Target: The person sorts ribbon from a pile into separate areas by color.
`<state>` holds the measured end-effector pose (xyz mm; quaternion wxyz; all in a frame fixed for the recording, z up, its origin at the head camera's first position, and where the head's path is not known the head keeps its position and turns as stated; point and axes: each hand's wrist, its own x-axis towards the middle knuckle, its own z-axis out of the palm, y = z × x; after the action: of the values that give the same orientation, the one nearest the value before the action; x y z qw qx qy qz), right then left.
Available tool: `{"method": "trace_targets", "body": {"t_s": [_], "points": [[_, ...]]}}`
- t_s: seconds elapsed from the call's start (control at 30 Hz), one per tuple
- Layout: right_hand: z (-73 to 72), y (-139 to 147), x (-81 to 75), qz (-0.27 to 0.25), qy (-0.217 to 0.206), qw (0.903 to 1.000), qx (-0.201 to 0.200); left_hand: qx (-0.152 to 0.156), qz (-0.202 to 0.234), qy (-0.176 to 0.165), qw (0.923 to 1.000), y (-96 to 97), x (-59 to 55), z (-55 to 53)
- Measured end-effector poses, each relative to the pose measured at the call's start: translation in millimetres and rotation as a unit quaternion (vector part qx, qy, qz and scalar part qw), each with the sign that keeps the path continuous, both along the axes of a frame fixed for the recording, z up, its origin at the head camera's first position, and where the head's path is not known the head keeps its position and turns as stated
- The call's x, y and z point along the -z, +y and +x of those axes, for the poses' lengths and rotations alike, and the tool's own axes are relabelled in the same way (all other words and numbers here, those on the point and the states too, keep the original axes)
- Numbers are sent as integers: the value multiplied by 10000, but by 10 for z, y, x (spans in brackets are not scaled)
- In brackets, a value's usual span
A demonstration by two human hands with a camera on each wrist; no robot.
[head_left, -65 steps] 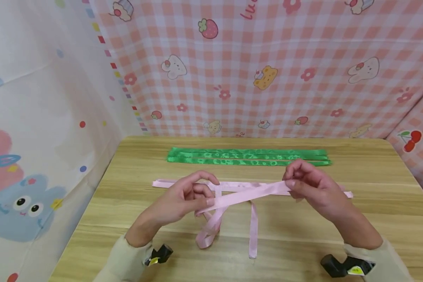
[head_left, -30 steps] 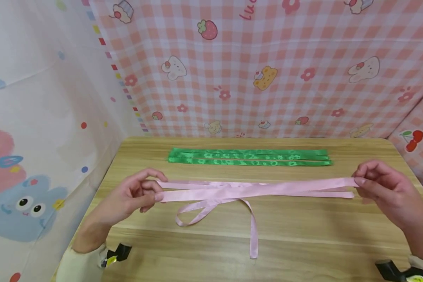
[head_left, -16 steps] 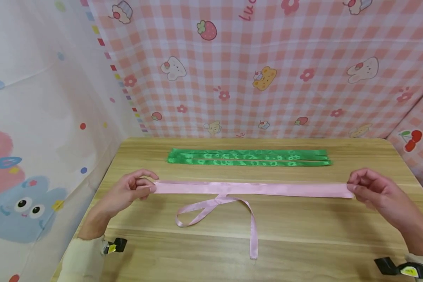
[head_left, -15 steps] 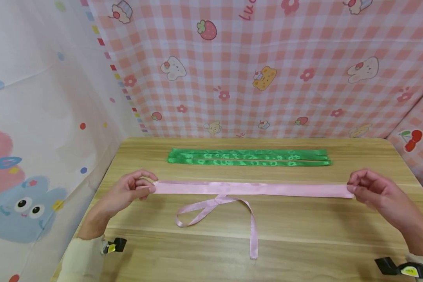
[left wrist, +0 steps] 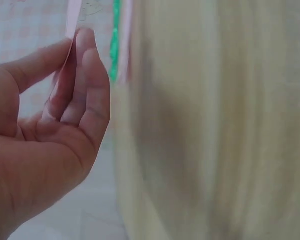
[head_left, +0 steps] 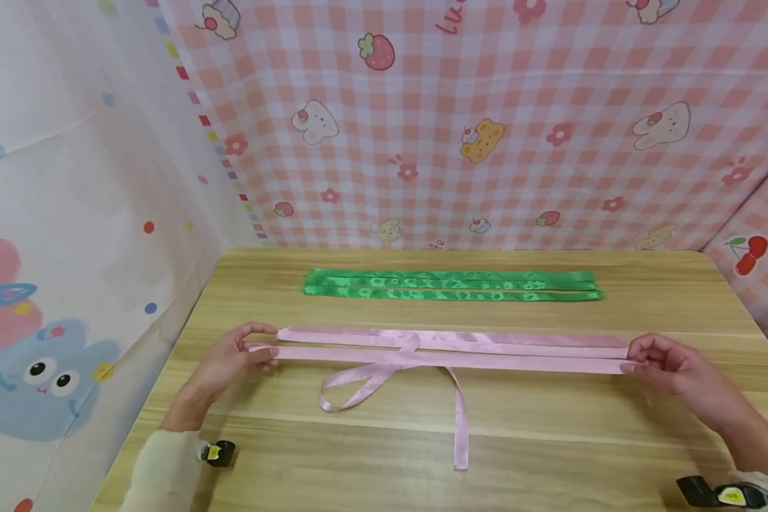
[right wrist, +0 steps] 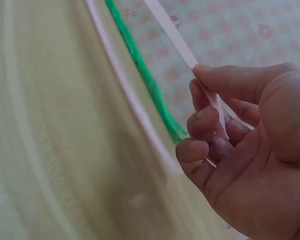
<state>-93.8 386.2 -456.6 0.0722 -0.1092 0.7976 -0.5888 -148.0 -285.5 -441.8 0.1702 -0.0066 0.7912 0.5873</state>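
Note:
A pink satin ribbon (head_left: 518, 364) is stretched nearly level between my hands, raised off the table as both wrist views show. My left hand (head_left: 230, 361) pinches its left end between thumb and fingers. At the other end my right hand (head_left: 672, 366) pinches it, and a short tail (right wrist: 220, 112) runs across the palm in the right wrist view. Just behind it on the table lie pink ribbon strips (head_left: 333, 336), laid straight side by side. A looser pink ribbon (head_left: 461, 427) curls into a loop on the left and trails forward, partly hidden by the stretched one.
Several green ribbon strips (head_left: 451, 284) lie parallel farther back on the wooden table (head_left: 371, 469). Behind the table hangs a pink checked cloth (head_left: 518, 92), and a white patterned cloth (head_left: 102, 178) hangs on the left.
My hands first spread apart, drawing the pink ribbon out straight. Since half a second ago they have lowered slightly toward me, and the ribbon now appears in front of the laid strips.

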Motion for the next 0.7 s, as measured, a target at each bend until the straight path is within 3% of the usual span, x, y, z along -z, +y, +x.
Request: {"method": "trace_targets", "body": {"t_s": [0.17,0.4,0.7], "points": [[-3,-21,82,381,-129,9978,532,-648,-19,-166,9978,44,86,-11],[-74,-45,48,659,-385,9860,1485,-1392,88,-128,9901,138,124,-92],[-125,-115,140,555,-856,9715,2141,-1892,-194,-212,9815,235,221,-171]]}}
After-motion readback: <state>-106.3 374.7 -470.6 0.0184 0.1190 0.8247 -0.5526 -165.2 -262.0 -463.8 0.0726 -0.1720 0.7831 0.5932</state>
